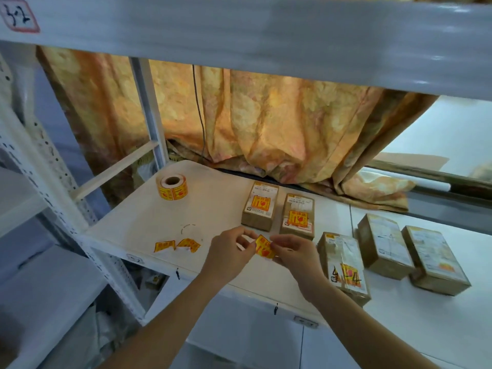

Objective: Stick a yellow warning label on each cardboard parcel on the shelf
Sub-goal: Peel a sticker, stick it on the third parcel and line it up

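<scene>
Both hands meet over the front of the white shelf [127,225]. My left hand [229,251] and my right hand [292,249] each pinch an edge of one yellow warning label [264,246] held just above the shelf. Several cardboard parcels lie flat to the right. Two of them [260,206] [297,216] carry a yellow label on top. A third parcel [343,265] beside my right hand shows a label near its front end. Two more parcels [383,243] [434,259] lie at the far right. The label roll [172,186] stands at the shelf's back left.
Two loose yellow label pieces [165,246] [189,245] lie near the shelf's front edge, left of my hands. A white shelf beam [266,38] runs overhead. An orange patterned curtain [266,123] hangs behind. A perforated upright post [53,182] stands at the left.
</scene>
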A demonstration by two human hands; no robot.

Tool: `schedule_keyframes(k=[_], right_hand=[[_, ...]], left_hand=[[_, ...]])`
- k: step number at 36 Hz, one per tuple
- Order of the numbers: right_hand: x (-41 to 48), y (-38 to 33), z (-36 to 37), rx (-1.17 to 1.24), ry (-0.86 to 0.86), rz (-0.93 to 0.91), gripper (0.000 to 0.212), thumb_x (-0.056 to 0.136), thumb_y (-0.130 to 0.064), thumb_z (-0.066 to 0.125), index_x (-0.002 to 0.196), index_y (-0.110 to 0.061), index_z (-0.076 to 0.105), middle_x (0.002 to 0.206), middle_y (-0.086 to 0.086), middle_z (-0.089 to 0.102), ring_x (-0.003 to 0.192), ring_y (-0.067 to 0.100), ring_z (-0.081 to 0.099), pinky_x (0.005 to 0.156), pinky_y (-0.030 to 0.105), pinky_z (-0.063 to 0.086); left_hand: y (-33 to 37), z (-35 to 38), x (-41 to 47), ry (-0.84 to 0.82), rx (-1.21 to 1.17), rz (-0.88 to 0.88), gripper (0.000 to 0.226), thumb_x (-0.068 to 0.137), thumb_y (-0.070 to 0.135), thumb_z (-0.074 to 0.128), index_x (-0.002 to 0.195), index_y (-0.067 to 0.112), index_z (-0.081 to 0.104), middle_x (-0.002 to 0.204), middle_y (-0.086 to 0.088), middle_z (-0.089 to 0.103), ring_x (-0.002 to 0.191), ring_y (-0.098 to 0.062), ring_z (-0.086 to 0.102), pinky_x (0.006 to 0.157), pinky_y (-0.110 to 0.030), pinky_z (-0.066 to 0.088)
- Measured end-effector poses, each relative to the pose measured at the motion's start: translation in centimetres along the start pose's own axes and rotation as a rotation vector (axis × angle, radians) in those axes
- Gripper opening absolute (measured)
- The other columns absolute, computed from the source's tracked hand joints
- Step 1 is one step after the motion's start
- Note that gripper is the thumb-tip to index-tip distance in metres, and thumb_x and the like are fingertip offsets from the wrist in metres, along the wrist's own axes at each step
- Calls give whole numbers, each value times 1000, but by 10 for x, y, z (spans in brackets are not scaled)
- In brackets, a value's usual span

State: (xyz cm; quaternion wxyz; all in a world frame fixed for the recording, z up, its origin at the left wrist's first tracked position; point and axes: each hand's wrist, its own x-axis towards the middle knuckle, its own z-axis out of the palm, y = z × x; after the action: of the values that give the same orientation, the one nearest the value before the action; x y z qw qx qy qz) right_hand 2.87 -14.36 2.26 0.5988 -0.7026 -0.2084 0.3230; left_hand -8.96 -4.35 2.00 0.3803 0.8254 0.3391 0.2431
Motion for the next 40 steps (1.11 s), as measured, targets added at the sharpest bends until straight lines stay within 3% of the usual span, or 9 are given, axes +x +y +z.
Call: schedule_keyframes(k=[3, 5, 11, 15, 19, 24, 27, 35, 40], right_hand=[[0, 0, -20, -78, 65, -68, 8, 75, -9, 75, 77, -15, 70, 80, 9, 72, 79, 23, 69, 71, 35, 59], [-1, -1, -34, -81, 106, -100, 10, 74, -6, 74, 73, -13, 67, 77, 8, 72, 78, 24, 69, 72, 36, 59], [-5, -7, -72, -112, 109, -160, 17, 77, 2, 67, 73, -13, 73, 77, 2, 71, 76, 11, 67, 69, 20, 54], [-6, -4, -95, -91, 164, -140, 13, 74, 3, 71, 76, -9, 76, 78, 6, 73, 72, 11, 66, 61, 14, 52], [-10, 0, -117, -63, 193, -104, 12, 74, -1, 72, 82, -9, 76, 79, 3, 74, 65, 0, 66, 54, 8, 47], [-11, 6, -145, -8, 197, -47, 16, 73, -3, 74, 87, -9, 75, 84, 8, 75, 79, 18, 71, 70, 23, 56], [-10, 10, -157, 6, 179, -24, 23, 73, 0, 73, 96, -2, 71, 89, 10, 74, 81, 17, 72, 72, 23, 57], [-2, 27, -165, -468, 180, -125, 28, 73, -17, 77, 100, -20, 70, 98, -8, 64, 82, 2, 66, 73, 23, 57], [4, 36, -158, -628, 167, -216, 31, 76, -13, 75, 106, -14, 69, 103, -3, 58, 81, 3, 60, 61, 5, 48]], left_hand=[[13, 11, 2, -82, -8, 60, 14, 86, 20, 63, 99, 25, 67, 73, 5, 65, 59, -6, 60, 51, -8, 42], [22, 20, 3, -151, -27, 78, 17, 87, 18, 62, 102, 25, 67, 72, 6, 63, 59, -6, 60, 50, -7, 42], [49, 49, 5, -257, -74, 167, 19, 89, 16, 60, 108, 19, 64, 73, 7, 61, 63, -8, 61, 55, -9, 47], [62, 69, 7, -238, -77, 215, 19, 87, 17, 63, 106, 20, 66, 77, 3, 63, 70, -11, 63, 66, -21, 56], [75, 90, 7, -260, -88, 255, 20, 88, 16, 63, 108, 17, 65, 75, 12, 57, 65, -2, 57, 60, -8, 48], [89, 113, 9, -270, -76, 284, 24, 90, 17, 61, 114, 15, 62, 79, 5, 59, 67, -3, 56, 59, -6, 47], [94, 126, 10, -284, -48, 293, 29, 90, 20, 61, 118, 15, 61, 80, 5, 60, 67, -4, 56, 60, -7, 46], [93, 147, 10, -306, 59, 257, 32, 90, 24, 61, 121, 18, 59, 84, 5, 63, 75, -9, 60, 72, -23, 55], [87, 152, 6, -287, 116, 255, 32, 90, 27, 60, 122, 21, 58, 95, 1, 67, 82, -10, 61, 75, -23, 54]])
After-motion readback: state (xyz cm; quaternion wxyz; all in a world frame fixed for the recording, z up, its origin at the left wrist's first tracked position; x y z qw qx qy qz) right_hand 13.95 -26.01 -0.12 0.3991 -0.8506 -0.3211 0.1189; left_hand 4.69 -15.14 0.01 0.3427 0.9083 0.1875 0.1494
